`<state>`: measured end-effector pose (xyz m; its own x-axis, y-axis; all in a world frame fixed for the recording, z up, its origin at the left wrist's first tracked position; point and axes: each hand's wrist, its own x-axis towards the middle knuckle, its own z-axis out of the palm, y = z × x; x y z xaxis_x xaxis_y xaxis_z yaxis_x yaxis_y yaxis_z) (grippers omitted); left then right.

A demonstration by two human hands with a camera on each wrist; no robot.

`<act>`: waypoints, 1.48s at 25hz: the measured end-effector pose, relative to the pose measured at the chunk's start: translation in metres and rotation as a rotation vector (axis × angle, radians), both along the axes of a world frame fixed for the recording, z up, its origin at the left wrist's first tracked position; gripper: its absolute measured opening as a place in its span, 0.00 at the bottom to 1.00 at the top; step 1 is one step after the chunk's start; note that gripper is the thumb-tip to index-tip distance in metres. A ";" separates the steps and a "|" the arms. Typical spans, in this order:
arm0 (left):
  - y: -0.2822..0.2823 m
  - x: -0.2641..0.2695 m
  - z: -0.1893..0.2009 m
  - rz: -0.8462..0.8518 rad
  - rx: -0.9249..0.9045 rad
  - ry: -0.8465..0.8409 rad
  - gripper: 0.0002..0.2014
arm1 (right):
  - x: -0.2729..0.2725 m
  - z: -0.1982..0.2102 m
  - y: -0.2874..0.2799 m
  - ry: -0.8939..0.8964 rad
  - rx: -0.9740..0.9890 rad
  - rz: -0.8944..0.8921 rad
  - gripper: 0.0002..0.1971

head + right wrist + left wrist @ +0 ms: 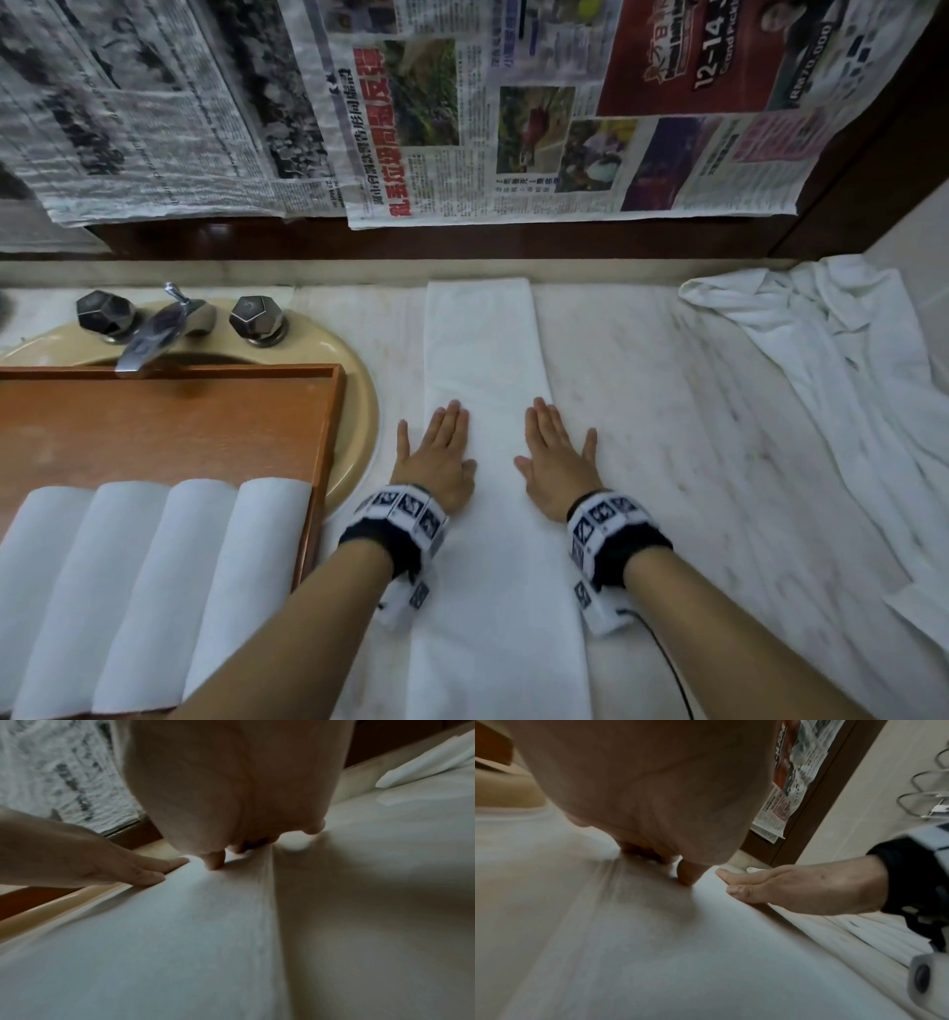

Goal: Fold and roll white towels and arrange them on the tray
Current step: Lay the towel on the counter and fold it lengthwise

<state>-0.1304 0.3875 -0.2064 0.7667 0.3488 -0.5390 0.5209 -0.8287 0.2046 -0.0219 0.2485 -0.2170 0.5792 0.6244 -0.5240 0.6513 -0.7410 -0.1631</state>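
Observation:
A white towel [488, 360], folded into a long narrow strip, lies on the marble counter [667, 411] and runs from the back wall toward me. My left hand [436, 452] lies flat on its left edge, fingers straight. My right hand [557, 452] presses flat on its right edge, with the outer fingers over the counter. The wrist views show the same towel [680, 953] [167, 943] under each palm. A wooden tray [205, 437] at the left holds several rolled white towels [154, 591] side by side along its near end.
The tray sits over a beige sink [354, 411] with a chrome tap [154, 334] and two knobs. A heap of loose white towels [832, 370] lies at the back right. Newspaper sheets [462, 113] hang on the wall behind the counter.

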 end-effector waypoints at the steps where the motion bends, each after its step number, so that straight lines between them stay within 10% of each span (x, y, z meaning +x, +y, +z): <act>1: 0.007 0.011 -0.001 -0.002 0.003 0.006 0.33 | 0.011 0.000 0.006 0.010 -0.005 -0.003 0.33; 10: 0.043 0.080 0.018 0.080 0.018 -0.057 0.31 | 0.055 0.020 0.036 -0.060 0.054 -0.019 0.32; 14: -0.029 -0.013 0.013 0.009 -0.086 -0.178 0.28 | -0.034 0.013 -0.030 0.025 0.041 0.128 0.32; 17: -0.046 -0.091 -0.017 0.154 -0.056 -0.178 0.29 | -0.038 0.003 -0.078 0.052 -0.015 -0.111 0.33; 19: -0.044 -0.104 -0.014 0.386 -0.055 -0.163 0.29 | -0.037 0.007 -0.092 0.026 -0.050 -0.299 0.33; 24: -0.100 -0.127 -0.013 -0.055 -0.075 -0.264 0.29 | -0.118 -0.001 -0.104 0.024 0.081 0.214 0.32; 28: -0.072 -0.149 -0.014 0.301 0.001 -0.091 0.28 | -0.092 0.007 -0.130 0.003 -0.037 -0.229 0.33; 32: -0.125 -0.141 -0.008 -0.022 -0.086 -0.233 0.29 | -0.141 0.005 -0.125 0.016 0.064 0.191 0.32; 37: -0.084 -0.167 -0.010 0.291 0.041 -0.111 0.29 | -0.105 0.008 -0.153 0.022 -0.023 -0.186 0.33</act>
<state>-0.2975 0.3030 -0.2164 0.6848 0.5822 -0.4383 0.7139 -0.6567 0.2431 -0.1266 0.0958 -0.2094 0.6719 0.4949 -0.5509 0.4990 -0.8522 -0.1570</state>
